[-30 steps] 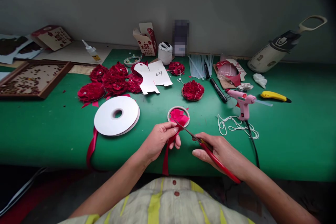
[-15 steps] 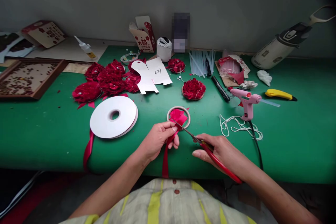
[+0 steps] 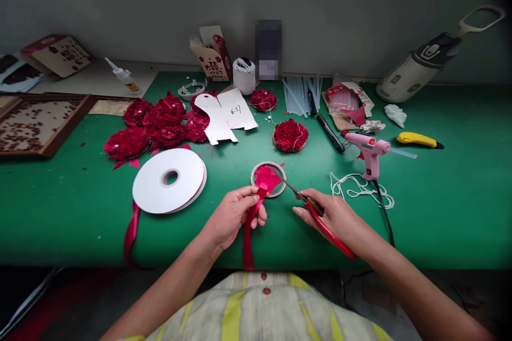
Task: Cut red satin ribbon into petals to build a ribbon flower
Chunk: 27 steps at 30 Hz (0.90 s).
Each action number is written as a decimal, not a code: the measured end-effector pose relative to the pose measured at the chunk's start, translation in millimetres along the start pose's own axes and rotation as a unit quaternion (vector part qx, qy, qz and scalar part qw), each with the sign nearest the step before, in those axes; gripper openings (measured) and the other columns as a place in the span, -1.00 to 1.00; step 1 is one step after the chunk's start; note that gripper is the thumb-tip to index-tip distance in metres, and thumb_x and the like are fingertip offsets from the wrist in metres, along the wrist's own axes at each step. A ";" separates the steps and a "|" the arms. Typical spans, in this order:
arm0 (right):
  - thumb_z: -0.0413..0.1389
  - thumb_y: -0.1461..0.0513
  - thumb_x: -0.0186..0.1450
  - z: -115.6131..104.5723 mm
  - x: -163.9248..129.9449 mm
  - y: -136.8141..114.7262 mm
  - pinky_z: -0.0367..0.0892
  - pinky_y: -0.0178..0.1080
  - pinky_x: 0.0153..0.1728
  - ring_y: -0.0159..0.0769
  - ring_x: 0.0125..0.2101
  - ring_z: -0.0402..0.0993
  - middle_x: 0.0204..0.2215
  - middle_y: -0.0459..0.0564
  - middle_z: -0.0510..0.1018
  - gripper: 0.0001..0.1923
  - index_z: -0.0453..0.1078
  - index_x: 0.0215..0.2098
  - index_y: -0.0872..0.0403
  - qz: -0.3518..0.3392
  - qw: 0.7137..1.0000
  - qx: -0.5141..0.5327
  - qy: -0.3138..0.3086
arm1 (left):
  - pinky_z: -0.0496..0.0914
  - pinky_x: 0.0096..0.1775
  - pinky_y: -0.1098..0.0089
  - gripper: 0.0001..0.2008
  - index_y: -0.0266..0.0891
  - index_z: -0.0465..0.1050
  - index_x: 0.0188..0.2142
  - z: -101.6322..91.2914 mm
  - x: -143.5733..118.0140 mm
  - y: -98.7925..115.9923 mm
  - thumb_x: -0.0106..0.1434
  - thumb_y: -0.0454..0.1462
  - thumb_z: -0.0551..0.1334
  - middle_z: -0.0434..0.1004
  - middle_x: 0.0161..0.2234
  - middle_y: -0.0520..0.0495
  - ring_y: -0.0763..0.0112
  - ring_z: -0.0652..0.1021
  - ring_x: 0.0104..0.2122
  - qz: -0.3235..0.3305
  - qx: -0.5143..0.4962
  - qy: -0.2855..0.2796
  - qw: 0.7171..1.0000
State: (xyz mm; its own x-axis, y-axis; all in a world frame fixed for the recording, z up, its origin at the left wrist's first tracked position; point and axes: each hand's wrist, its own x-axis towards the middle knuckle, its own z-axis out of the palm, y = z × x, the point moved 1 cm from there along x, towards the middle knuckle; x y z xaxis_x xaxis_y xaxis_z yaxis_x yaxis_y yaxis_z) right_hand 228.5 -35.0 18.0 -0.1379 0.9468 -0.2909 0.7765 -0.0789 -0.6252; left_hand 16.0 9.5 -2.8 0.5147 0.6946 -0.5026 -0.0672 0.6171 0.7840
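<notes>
My left hand [image 3: 239, 214] pinches a strip of red ribbon [image 3: 249, 234] near its upper end, and the strip hangs down toward the table's front edge. Just beyond the fingertips lies a tape ring [image 3: 284, 184] with cut red ribbon pieces [image 3: 275, 177] inside it. In my right hand [image 3: 330, 218] is a pair of scissors [image 3: 326, 230] with red handles. Their blades point up and left over the ring, close to the ribbon's upper end. To the left stands a large white ribbon spool [image 3: 150, 181], a red tail trailing from it over the table edge.
Red fabric flowers [image 3: 166, 117] cluster behind the spool beside white cut card [image 3: 232, 114]. Another red flower [image 3: 290, 135] lies beyond the ring. At right are a pink glue gun [image 3: 370, 152] with a black cord, white string [image 3: 356, 186], a yellow cutter [image 3: 418, 139] and a bottle [image 3: 412, 77].
The ribbon's upper end now extends above my left fingers over the ring. The scissor blades have come away from my left fingertips. The whole view has shifted slightly.
</notes>
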 end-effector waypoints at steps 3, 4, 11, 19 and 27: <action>0.03 0.07 0.22 -1.5 -2.0 -2.4 0.16 -0.36 -0.56 -0.40 -0.63 0.20 -0.64 -0.18 0.33 -0.71 0.33 -0.17 0.03 0.004 0.997 0.073 0.017 | 0.21 -0.51 0.49 -0.83 -0.31 0.29 -0.19 2.0 -4.5 -1.3 0.27 -0.27 0.06 0.45 -0.53 -0.06 0.51 0.40 -0.58 0.014 -0.020 -0.021 0.999; 0.04 0.10 0.22 -1.5 -1.8 -5.4 0.18 -0.36 -0.55 -0.40 -0.60 0.23 -0.62 -0.18 0.33 -0.72 0.32 -0.15 0.04 0.005 0.993 0.116 0.023 | 0.22 -0.50 0.48 -0.80 -0.30 0.27 -0.13 3.9 -6.3 -1.5 0.27 -0.27 0.06 0.45 -0.51 -0.07 0.51 0.41 -0.56 0.018 -0.022 -0.031 0.999; 0.12 0.28 0.11 6.0 8.8 -40.0 0.27 -0.34 -0.42 -0.38 -0.48 0.32 -0.50 -0.12 0.39 -0.62 0.27 -0.09 0.13 -0.025 0.939 0.341 0.044 | 0.18 -0.51 0.48 -0.63 -0.19 0.10 0.09 26.8 -16.7 3.3 0.29 -0.22 0.05 0.42 -0.50 -0.03 0.51 0.41 -0.56 0.058 0.001 -0.115 0.992; 0.07 0.36 0.08 9.2 15.5 -41.9 0.20 -0.38 -0.53 -0.44 -0.56 0.23 -0.56 -0.17 0.33 -0.61 0.29 -0.10 0.10 -0.043 0.939 0.325 0.100 | 0.23 -0.53 0.50 -0.75 -0.31 0.32 -0.25 22.4 -21.3 -5.8 0.25 -0.14 0.09 0.48 -0.49 -0.11 0.48 0.45 -0.56 0.029 0.043 -0.078 0.996; 0.08 0.08 0.19 0.7 6.8 -29.4 0.28 -0.31 -0.45 -0.36 -0.53 0.28 -0.56 -0.12 0.35 -0.65 0.31 -0.13 0.12 -0.012 0.971 0.201 0.131 | 0.17 -0.61 0.55 -0.77 -0.31 0.33 -0.34 15.3 -12.0 -1.5 0.20 -0.14 0.15 0.46 -0.56 -0.05 0.55 0.41 -0.63 0.055 -0.001 -0.007 0.998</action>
State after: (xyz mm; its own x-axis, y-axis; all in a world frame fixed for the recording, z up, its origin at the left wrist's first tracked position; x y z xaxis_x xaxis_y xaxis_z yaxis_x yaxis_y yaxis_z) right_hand 204.3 -26.4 33.9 0.0490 0.9924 -0.1126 0.4657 -0.1224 -0.8764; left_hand 23.0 -5.4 7.6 0.5158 0.7534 -0.4078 -0.1265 0.5378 0.8335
